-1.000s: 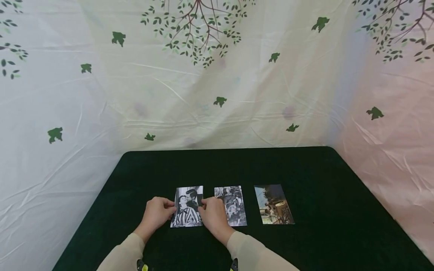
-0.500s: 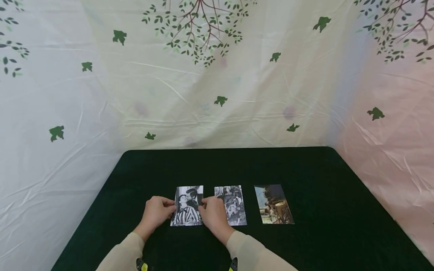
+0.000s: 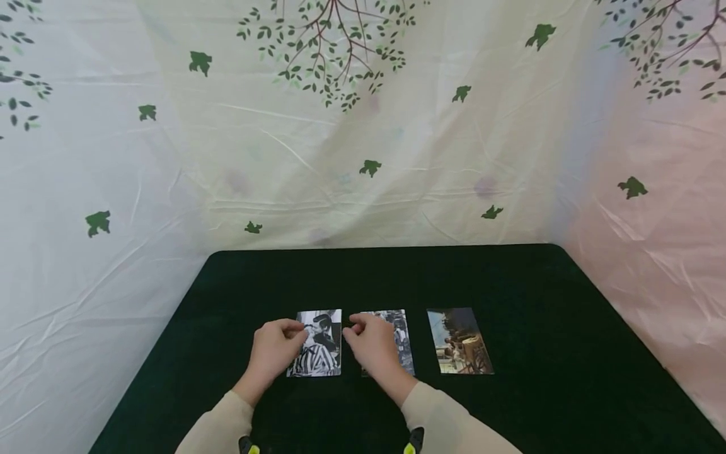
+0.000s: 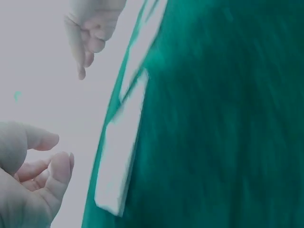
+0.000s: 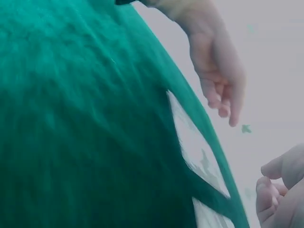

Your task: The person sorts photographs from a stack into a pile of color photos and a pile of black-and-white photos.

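Observation:
Three photo cards lie in a row on the dark green table. The left card, a black-and-white photo [image 3: 321, 356], shows two people, one in stripes. Above its left edge hovers my left hand [image 3: 271, 348], thumb and fingertips bent with a gap between them in the left wrist view. My right hand [image 3: 374, 345] is raised over the middle black-and-white photo [image 3: 404, 337] and hides much of it. Nothing is between its thumb and fingers [image 5: 266, 187]. The colour photo [image 3: 462, 343] on the right, with a drum-like shape, is apart from both hands.
The table [image 3: 386, 277] has a dark green cloth top with rounded far corners. Pale fabric walls [image 3: 283, 157] with printed leaves and bird shapes stand behind it and at both sides. Both wrist views are washed out, so the cards appear nearly white there.
Both hands have let go of the left photo's edges and lifted; they have shifted slightly right and away from me. The three photos stay in place on the table.

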Demonstrator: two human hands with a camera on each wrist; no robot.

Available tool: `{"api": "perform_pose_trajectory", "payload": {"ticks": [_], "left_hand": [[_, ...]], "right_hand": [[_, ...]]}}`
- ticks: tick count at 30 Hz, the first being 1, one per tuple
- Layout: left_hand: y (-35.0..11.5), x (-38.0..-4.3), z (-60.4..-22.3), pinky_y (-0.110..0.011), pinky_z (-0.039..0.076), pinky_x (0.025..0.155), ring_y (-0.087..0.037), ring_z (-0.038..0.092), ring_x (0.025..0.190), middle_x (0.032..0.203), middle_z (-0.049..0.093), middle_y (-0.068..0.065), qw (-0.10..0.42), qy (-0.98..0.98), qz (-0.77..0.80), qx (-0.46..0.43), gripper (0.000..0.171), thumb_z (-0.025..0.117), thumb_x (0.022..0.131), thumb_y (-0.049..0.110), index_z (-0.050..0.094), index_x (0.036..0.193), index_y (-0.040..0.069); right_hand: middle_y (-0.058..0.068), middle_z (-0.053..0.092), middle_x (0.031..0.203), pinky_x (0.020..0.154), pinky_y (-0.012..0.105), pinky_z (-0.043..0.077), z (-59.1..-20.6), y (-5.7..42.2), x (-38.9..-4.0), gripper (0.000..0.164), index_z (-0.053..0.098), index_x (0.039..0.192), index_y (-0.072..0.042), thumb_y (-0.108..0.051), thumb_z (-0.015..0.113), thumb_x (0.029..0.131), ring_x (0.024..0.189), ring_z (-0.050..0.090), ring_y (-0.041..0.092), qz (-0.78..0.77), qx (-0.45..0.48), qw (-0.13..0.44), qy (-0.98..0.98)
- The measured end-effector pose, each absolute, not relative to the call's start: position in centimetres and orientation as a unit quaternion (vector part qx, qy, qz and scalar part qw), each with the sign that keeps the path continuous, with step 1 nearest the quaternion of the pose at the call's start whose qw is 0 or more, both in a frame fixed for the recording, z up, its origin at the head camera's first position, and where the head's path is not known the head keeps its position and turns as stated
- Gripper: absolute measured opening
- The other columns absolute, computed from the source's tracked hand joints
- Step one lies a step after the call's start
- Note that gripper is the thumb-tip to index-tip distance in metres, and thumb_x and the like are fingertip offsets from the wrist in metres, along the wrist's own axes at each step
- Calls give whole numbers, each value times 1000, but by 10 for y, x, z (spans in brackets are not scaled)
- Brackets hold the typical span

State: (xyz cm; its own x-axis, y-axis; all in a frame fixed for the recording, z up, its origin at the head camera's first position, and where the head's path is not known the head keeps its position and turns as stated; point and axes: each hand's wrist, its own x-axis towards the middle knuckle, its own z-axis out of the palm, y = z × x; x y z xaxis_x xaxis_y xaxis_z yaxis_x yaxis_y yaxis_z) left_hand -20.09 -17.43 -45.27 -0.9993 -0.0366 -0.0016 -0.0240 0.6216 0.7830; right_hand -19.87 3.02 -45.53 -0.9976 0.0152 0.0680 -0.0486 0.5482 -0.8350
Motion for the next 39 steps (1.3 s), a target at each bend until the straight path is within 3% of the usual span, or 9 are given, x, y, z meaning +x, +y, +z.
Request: {"api": "perform_pose_trajectory", "payload": {"ticks": [6,13,17,26,39], "left_hand": [[-138,-198,-447,-28,49,57,-11,57,62,76,62,3,-5,-903,-427,-39,26,69,88,20,69,110,6],[-100,-197,-456,-29,48,53,-12,58,56,75,61,1,-60,-896,-434,-75,38,69,89,23,62,118,0],[-83,-196,-460,-30,47,54,-13,56,58,74,61,0,-70,-905,-415,-55,39,70,88,23,63,116,-3],[-72,-194,-466,-30,46,52,-13,55,56,72,61,-5,-61,-913,-402,-37,42,70,87,22,63,115,-9],[-70,-196,-473,-28,43,49,-13,52,53,64,55,0,-49,-918,-391,-50,36,69,88,21,66,111,-6]], "right_hand": [[-3,65,84,61,29,48,-454,87,-196,34,68,114,-9,-26,73,85,69,58,9,428,-13,43,-903],[2,66,91,66,33,50,-469,127,-188,43,66,117,-4,-27,76,82,78,60,15,371,-35,11,-928],[6,66,97,69,36,51,-473,132,-188,49,64,119,-2,-29,77,81,85,61,19,357,-40,-7,-933],[3,66,95,69,36,50,-476,133,-190,54,63,122,-2,-31,78,79,82,60,16,341,-38,-17,-939],[0,64,88,63,31,46,-479,132,-192,48,65,118,-2,-28,78,80,71,55,12,340,-32,-15,-940]]}}
